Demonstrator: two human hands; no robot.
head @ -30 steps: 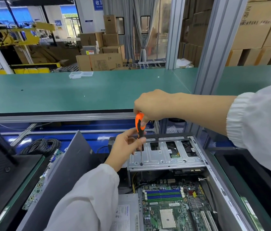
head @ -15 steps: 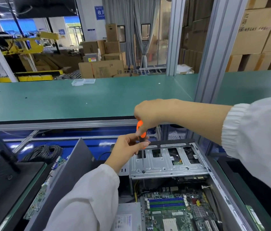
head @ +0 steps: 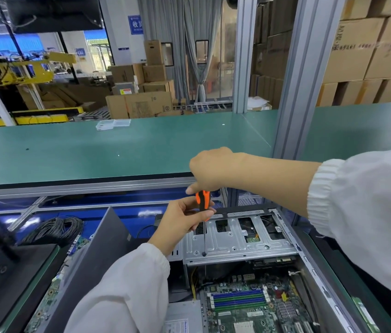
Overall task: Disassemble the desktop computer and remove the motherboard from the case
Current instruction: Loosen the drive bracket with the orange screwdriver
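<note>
A green bench top point(head: 74, 155) spans the view, with a clear plastic box point(head: 112, 124) lying near its far edge. Below its front rail, on a lower level, sit the open case point(head: 310, 263), a cable coil point(head: 56, 229) and a dark panel point(head: 93, 255) leaning on edge.

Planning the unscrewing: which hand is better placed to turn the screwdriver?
Right. The right hand grips the top of the screwdriver handle; the left hand only steadies its lower end, tip on the drive cage.
</note>
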